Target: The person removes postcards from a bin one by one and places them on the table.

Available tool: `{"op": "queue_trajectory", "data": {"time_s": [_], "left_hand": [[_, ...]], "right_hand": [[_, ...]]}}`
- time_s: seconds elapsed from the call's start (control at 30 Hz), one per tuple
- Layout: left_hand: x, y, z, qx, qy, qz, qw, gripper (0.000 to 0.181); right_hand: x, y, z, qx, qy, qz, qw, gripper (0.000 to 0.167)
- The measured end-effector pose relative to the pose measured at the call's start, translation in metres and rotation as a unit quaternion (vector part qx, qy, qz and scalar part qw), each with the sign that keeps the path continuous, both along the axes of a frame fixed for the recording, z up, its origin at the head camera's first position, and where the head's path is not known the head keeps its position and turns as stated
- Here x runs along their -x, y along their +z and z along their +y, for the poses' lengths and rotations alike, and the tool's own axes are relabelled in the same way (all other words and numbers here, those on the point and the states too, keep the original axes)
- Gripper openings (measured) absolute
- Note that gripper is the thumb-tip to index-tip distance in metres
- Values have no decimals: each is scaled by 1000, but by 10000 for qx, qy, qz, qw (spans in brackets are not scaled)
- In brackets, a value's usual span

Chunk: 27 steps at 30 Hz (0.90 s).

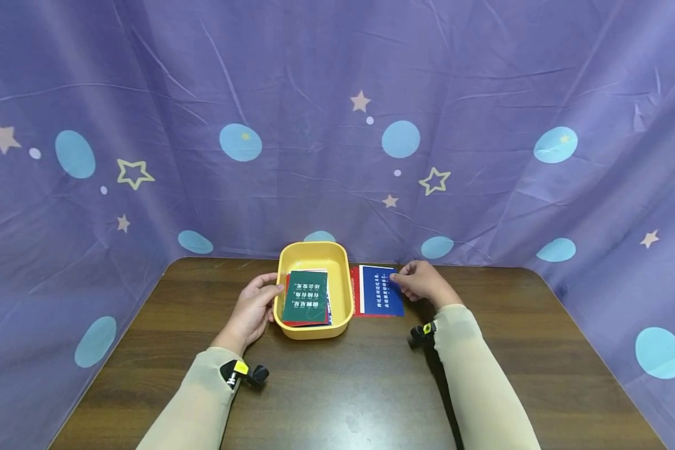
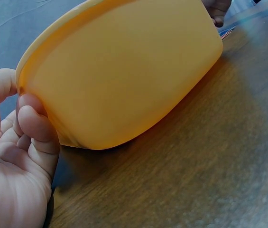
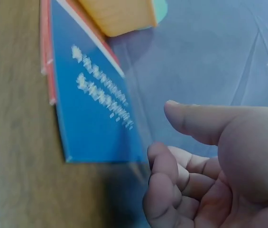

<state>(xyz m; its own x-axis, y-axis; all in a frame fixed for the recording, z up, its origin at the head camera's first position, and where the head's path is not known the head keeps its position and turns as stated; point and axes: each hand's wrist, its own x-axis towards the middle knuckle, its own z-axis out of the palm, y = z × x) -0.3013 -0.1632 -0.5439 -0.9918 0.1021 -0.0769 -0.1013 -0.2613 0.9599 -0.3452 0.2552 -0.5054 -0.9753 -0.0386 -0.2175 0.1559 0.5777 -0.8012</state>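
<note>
In the head view, a yellow plastic basin (image 1: 313, 334) stands on the table with several cards inside, a green card (image 1: 306, 297) with white writing on top. My left hand (image 1: 252, 310) grips the basin's left rim, thumb over the edge and fingers curled against the outer wall. To the basin's right lies a blue card (image 1: 381, 299) with white writing, over red cards (image 1: 355, 292). At the blue card's right edge is my right hand (image 1: 424, 282); in the right wrist view its thumb (image 3: 195, 119) and bent fingers stand apart, with nothing seen between them.
The brown wooden table (image 1: 337, 394) reaches back to a purple curtain (image 1: 326, 112) with stars and blue dots, which also stands along both sides. The basin and the cards lie close to the curtain. A small black device is strapped to each wrist.
</note>
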Motion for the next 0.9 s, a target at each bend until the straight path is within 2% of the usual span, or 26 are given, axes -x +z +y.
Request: {"op": "queue_trajectory", "data": {"time_s": [0.17,0.37,0.57,0.7,0.9], "left_hand": [[0,1,-2,48,6,-8,10000,45],[1,-1,-2,48,-1,-20,10000,48],[0,-2,-2,113,-28,-61,9999,50],[0,-4,-1,96,-32,-48,9999,49],[2,-4,-3,33,-1,9,10000,48]], "right_hand": [[-2,15,-10,145,285,253,9992,28],[-15,39,-28,381,567,414,9968,29],[-32,63,-47,238,1076,845,9903,28],[-41,79,-63,150,1322,980,9862,27],[-36,96,-98,-52,1744,987,9797,26]]}}
